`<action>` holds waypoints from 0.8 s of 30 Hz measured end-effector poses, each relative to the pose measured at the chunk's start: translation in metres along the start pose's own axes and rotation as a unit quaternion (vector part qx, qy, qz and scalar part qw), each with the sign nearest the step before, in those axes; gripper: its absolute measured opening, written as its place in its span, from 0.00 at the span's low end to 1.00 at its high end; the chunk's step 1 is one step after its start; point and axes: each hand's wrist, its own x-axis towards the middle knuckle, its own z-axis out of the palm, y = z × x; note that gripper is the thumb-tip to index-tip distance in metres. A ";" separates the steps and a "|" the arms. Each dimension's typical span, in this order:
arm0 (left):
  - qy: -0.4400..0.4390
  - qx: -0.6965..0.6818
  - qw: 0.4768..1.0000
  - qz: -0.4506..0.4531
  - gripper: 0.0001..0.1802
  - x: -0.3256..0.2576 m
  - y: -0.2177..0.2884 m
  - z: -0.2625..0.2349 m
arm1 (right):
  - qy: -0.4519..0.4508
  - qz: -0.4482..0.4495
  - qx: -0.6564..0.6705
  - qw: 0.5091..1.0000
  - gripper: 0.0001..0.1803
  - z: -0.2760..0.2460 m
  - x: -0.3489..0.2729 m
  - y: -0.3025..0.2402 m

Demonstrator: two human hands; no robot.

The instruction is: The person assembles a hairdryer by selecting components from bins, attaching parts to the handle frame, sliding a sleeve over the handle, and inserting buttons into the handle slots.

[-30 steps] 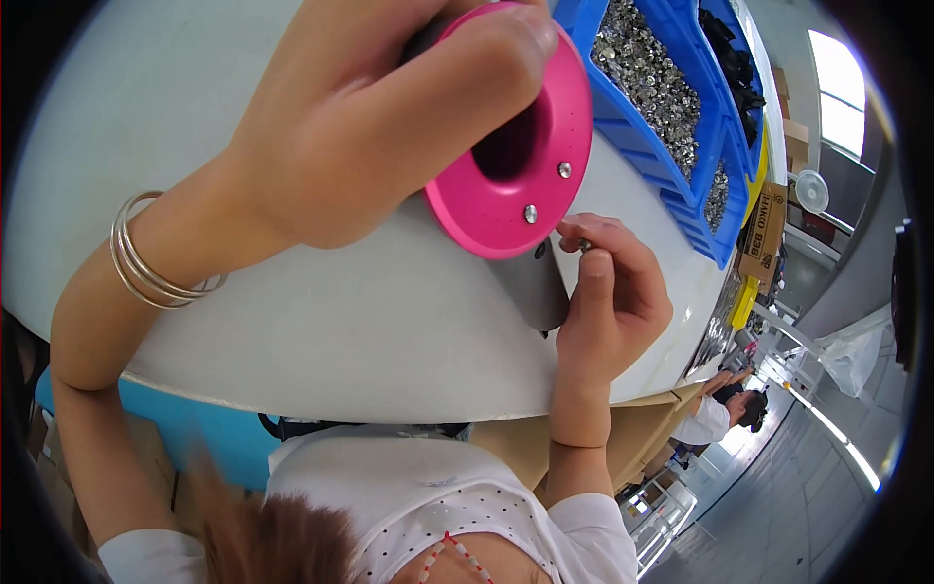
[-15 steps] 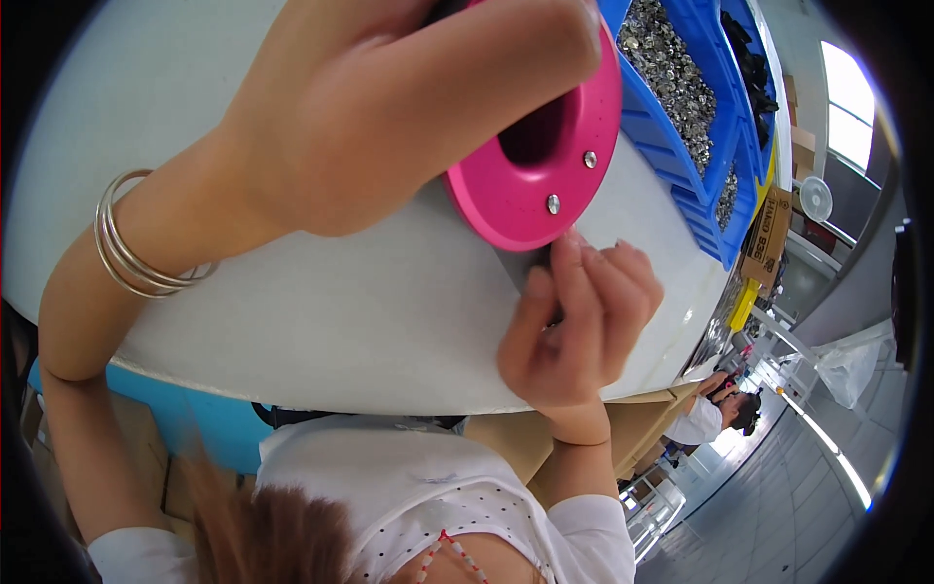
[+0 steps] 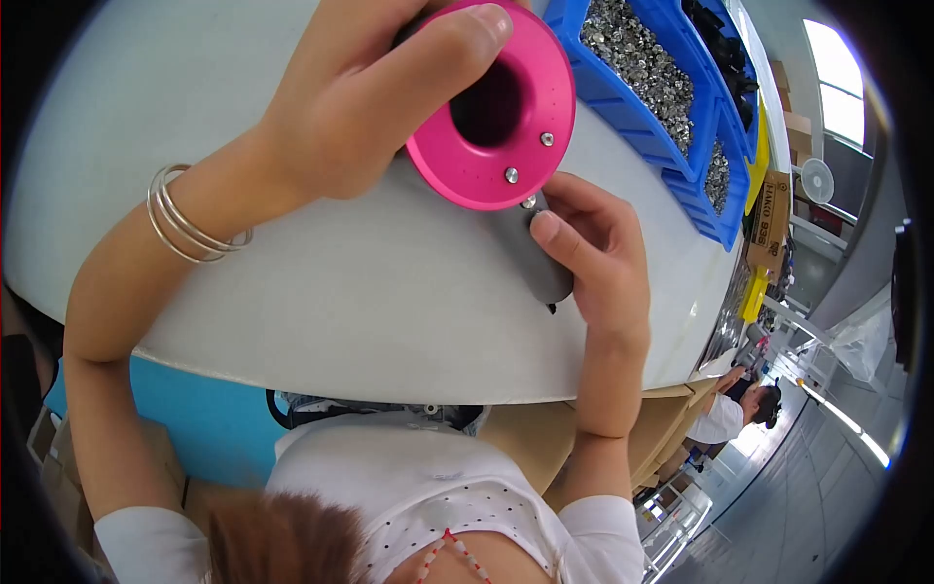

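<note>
My left hand [image 3: 360, 107], with thin silver bangles on its wrist, grips a bright pink ring-shaped housing [image 3: 506, 146] from the left, thumb across its top rim. The ring has a dark central hole and small silver screws [image 3: 504, 175] on its face. A grey handle [image 3: 540, 263] hangs from the ring's lower edge. My right hand [image 3: 598, 258] wraps this handle, its thumb and fingertips pressed at the lowest screw on the rim. Both hands hold the piece just above the white table [image 3: 292, 302].
Blue bins [image 3: 623, 97] filled with small metal parts stand at the table's far right. Cardboard boxes [image 3: 662, 428] sit below the table edge. Another person [image 3: 730, 414] works in the distance at the lower right, near a white fan [image 3: 817, 180].
My left hand turned and lowered the pink ring slightly. My right hand moved up from under the ring and closed around the grey handle, fingertips at the rim screw.
</note>
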 end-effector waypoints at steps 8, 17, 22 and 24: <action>0.029 -0.008 0.999 0.031 0.13 -0.008 0.006 0.000 | -0.008 0.007 -0.020 1.000 0.20 0.011 0.002 -0.011; 0.015 0.079 0.994 0.072 0.19 -0.022 0.025 0.015 | -0.091 -0.099 -0.057 0.989 0.15 0.007 -0.009 -0.001; -0.023 0.090 0.987 0.129 0.23 -0.024 0.028 0.012 | -0.105 -0.158 -0.075 0.979 0.18 0.011 -0.011 0.009; -0.021 0.090 0.987 0.129 0.23 -0.023 0.033 0.015 | -0.108 -0.177 -0.096 0.974 0.19 0.013 -0.014 0.006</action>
